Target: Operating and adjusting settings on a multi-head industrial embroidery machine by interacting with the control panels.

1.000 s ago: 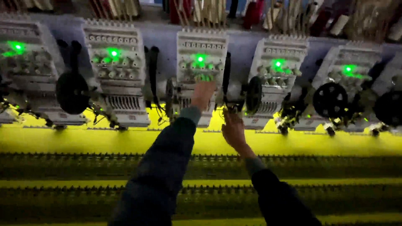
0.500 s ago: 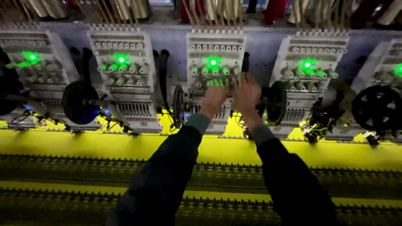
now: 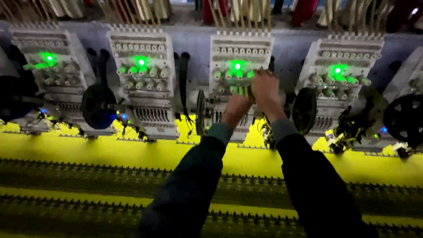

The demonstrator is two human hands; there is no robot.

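Both hands reach up to the front of one sewing head (image 3: 240, 66), the third from the left in a long row of white machine heads. The left hand (image 3: 238, 105) is lower, with its fingers curled up against the green-lit knobs (image 3: 233, 75) on the face of that head. It touches them, but whether it grips anything is too blurry to tell. The right hand (image 3: 265, 88) sits just beside and a bit higher, fingers bent over the right side of the same knobs. I cannot tell if it pinches something or only presses. The two hands almost touch each other. Both arms wear dark sleeves (image 3: 194, 176).

A small green light (image 3: 237, 66) glows near the top of this head, right above the hands. The other heads, like the one to the left (image 3: 142, 79) and the one to the right (image 3: 339, 83), glow green too. Black wheels (image 3: 99, 105) hang between the heads. Below them runs a wide bright yellow cloth (image 3: 110, 152) with dark stitched bands (image 3: 88, 176) across it
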